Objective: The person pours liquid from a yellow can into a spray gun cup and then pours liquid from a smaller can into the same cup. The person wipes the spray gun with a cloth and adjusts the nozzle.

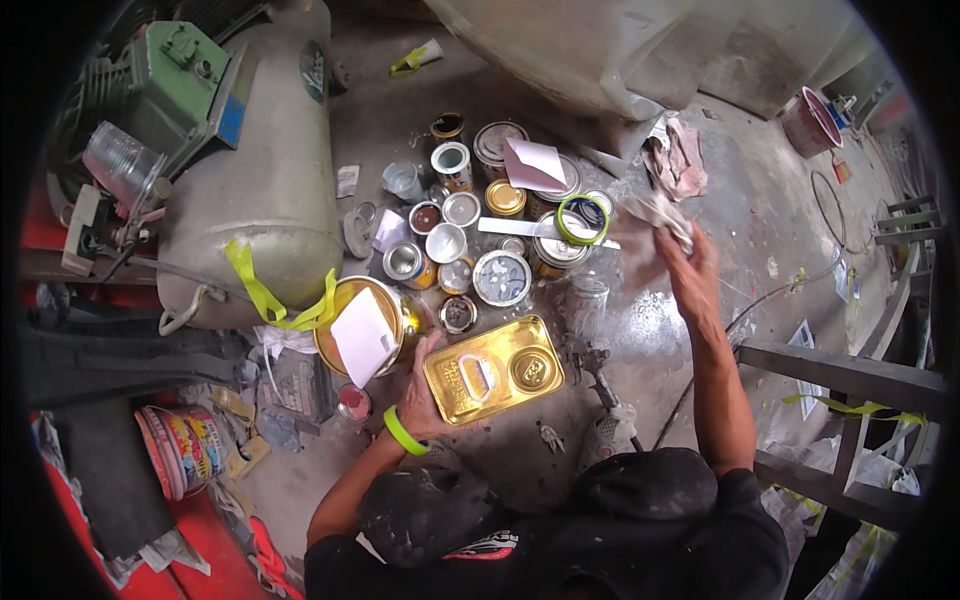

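My left hand (418, 388), with a green band on its wrist, rests against the near edge of a flat rectangular gold tin (493, 370) that lies on the concrete floor. My right hand (690, 268) reaches forward and grips a crumpled whitish rag (657, 213) just right of a cluster of small open paint cans (470, 245). A spray gun with a clear cup (590, 320) lies between my two hands.
A large grey compressor tank (265, 165) with a green motor (175, 75) lies at the left. A round gold can with white paper (365, 325) stands beside the tin. A colourful bucket (180, 450) is lower left, a metal frame (850, 375) at the right, a red bucket (812, 120) far back.
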The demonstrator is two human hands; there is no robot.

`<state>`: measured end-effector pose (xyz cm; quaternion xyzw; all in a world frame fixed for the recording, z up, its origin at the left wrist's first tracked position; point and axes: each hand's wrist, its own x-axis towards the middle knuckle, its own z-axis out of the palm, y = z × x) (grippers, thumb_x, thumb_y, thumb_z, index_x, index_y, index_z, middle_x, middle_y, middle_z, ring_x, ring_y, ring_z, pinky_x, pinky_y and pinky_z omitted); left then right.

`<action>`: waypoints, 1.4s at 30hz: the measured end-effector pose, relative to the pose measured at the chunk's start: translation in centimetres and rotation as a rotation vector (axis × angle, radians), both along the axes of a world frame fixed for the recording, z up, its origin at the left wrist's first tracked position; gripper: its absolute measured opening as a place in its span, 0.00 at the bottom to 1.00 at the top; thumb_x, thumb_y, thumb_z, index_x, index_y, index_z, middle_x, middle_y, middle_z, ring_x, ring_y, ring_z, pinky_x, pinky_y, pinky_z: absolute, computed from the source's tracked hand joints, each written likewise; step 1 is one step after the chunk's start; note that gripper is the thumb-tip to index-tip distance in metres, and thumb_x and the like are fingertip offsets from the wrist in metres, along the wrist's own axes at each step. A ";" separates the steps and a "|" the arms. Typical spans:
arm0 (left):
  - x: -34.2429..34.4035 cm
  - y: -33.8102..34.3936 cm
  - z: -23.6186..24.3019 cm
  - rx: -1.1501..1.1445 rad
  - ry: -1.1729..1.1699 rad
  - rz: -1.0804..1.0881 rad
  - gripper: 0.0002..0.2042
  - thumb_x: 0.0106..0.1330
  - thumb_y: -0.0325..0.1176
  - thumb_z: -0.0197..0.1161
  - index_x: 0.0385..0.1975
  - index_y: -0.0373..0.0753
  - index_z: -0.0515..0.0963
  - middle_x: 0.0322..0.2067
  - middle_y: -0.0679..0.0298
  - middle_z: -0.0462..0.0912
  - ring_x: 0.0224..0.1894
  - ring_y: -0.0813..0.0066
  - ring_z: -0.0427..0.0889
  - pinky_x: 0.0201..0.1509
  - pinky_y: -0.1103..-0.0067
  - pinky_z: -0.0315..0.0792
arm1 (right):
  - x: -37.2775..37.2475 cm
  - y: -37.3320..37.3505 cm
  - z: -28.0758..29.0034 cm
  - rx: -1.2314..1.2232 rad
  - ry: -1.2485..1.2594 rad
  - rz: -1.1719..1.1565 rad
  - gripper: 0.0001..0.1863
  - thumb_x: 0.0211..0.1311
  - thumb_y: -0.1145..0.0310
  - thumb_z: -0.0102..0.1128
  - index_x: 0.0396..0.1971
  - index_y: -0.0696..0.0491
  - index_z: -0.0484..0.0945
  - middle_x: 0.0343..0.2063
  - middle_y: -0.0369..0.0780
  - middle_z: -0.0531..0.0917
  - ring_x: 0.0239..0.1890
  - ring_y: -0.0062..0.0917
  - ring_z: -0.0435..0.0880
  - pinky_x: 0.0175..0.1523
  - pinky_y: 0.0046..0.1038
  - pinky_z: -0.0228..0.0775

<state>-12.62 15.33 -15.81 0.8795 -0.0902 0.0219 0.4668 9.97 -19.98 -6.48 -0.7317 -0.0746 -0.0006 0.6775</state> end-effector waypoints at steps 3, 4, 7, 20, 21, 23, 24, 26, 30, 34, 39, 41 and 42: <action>0.7 -0.6 -1.6 -0.131 -0.158 -0.055 0.68 0.36 0.50 0.85 0.69 0.31 0.36 0.60 0.45 0.67 0.63 0.54 0.69 0.69 0.63 0.61 | -3.8 -1.0 0.1 0.259 0.236 0.060 0.14 0.69 0.66 0.58 0.49 0.55 0.73 0.37 0.38 0.82 0.38 0.23 0.84 0.44 0.25 0.77; 0.9 -1.1 -1.7 -0.186 -0.123 -0.069 0.66 0.37 0.50 0.84 0.68 0.31 0.38 0.59 0.46 0.68 0.62 0.55 0.70 0.68 0.63 0.62 | -5.1 -1.4 -0.4 0.316 0.315 0.103 0.14 0.70 0.64 0.57 0.50 0.54 0.71 0.37 0.38 0.82 0.38 0.24 0.84 0.44 0.25 0.78; 0.8 -1.7 -0.5 -0.161 -0.077 -0.048 0.62 0.35 0.46 0.85 0.66 0.31 0.44 0.57 0.44 0.71 0.59 0.53 0.74 0.65 0.63 0.65 | -8.6 -0.2 -3.3 0.455 0.607 0.125 0.13 0.67 0.70 0.60 0.48 0.51 0.69 0.40 0.40 0.81 0.41 0.27 0.84 0.44 0.31 0.80; 1.7 0.1 12.4 0.257 0.264 -0.291 0.67 0.37 0.57 0.80 0.69 0.22 0.42 0.56 0.43 0.74 0.61 0.52 0.74 0.68 0.69 0.63 | -12.6 5.4 -8.2 0.491 1.025 0.507 0.22 0.65 0.79 0.54 0.59 0.59 0.68 0.48 0.41 0.82 0.46 0.25 0.84 0.51 0.28 0.80; 2.0 0.1 12.9 0.346 0.260 -0.331 0.68 0.38 0.61 0.78 0.69 0.23 0.42 0.55 0.41 0.74 0.59 0.48 0.75 0.66 0.69 0.65 | -13.1 5.7 -7.8 0.300 1.037 0.514 0.22 0.64 0.80 0.53 0.59 0.59 0.67 0.49 0.41 0.81 0.46 0.25 0.84 0.51 0.28 0.80; 2.3 -0.1 14.0 0.446 0.355 -0.387 0.68 0.39 0.63 0.77 0.71 0.27 0.40 0.52 0.38 0.75 0.54 0.42 0.77 0.60 0.65 0.68 | -14.0 5.8 -8.0 0.161 1.043 0.587 0.26 0.64 0.81 0.52 0.63 0.61 0.62 0.52 0.43 0.80 0.48 0.26 0.83 0.52 0.26 0.78; 2.5 -0.2 14.2 0.495 0.400 -0.417 0.69 0.40 0.64 0.76 0.72 0.29 0.38 0.50 0.37 0.75 0.52 0.39 0.78 0.58 0.62 0.70 | -14.5 5.5 -10.6 0.213 1.040 0.664 0.30 0.64 0.80 0.52 0.66 0.63 0.58 0.54 0.46 0.78 0.50 0.27 0.82 0.52 0.25 0.77; 2.7 -0.5 14.1 0.523 0.392 -0.449 0.68 0.41 0.65 0.75 0.72 0.30 0.37 0.49 0.35 0.75 0.50 0.37 0.77 0.54 0.61 0.71 | -15.6 5.5 -13.3 0.307 1.078 0.688 0.34 0.63 0.80 0.51 0.69 0.65 0.53 0.56 0.48 0.76 0.51 0.27 0.81 0.51 0.24 0.76; 3.2 -1.6 14.8 0.564 0.474 -0.458 0.68 0.42 0.64 0.74 0.71 0.27 0.37 0.52 0.32 0.73 0.53 0.37 0.76 0.56 0.62 0.71 | -17.1 6.6 -15.5 0.313 1.158 0.580 0.33 0.64 0.80 0.47 0.70 0.62 0.54 0.53 0.45 0.78 0.49 0.26 0.82 0.48 0.24 0.77; 3.6 -2.1 14.6 0.604 0.484 -0.482 0.66 0.42 0.63 0.74 0.69 0.23 0.38 0.56 0.30 0.70 0.56 0.37 0.75 0.59 0.62 0.71 | -17.2 7.0 -15.7 0.283 1.134 0.619 0.31 0.65 0.79 0.47 0.69 0.60 0.56 0.52 0.45 0.79 0.47 0.27 0.84 0.44 0.24 0.79; 4.1 -3.1 15.2 0.618 0.504 -0.497 0.63 0.43 0.61 0.74 0.68 0.21 0.45 0.55 0.30 0.71 0.54 0.38 0.76 0.58 0.63 0.72 | -16.7 6.7 -11.0 0.295 1.207 0.485 0.28 0.67 0.78 0.46 0.67 0.60 0.57 0.51 0.45 0.79 0.45 0.27 0.84 0.41 0.26 0.81; 4.4 -3.5 15.4 0.641 0.532 -0.507 0.63 0.42 0.62 0.74 0.68 0.22 0.44 0.53 0.31 0.72 0.54 0.38 0.77 0.58 0.63 0.71 | -16.9 6.7 -12.0 0.329 1.182 0.487 0.28 0.67 0.79 0.45 0.67 0.60 0.57 0.51 0.45 0.79 0.45 0.27 0.84 0.42 0.28 0.82; 4.4 -3.6 15.4 0.653 0.539 -0.514 0.65 0.42 0.63 0.74 0.69 0.23 0.43 0.53 0.32 0.74 0.54 0.39 0.77 0.58 0.63 0.71 | -17.0 6.5 -12.5 0.298 1.190 0.466 0.28 0.67 0.79 0.45 0.67 0.60 0.57 0.51 0.45 0.79 0.45 0.28 0.84 0.43 0.28 0.81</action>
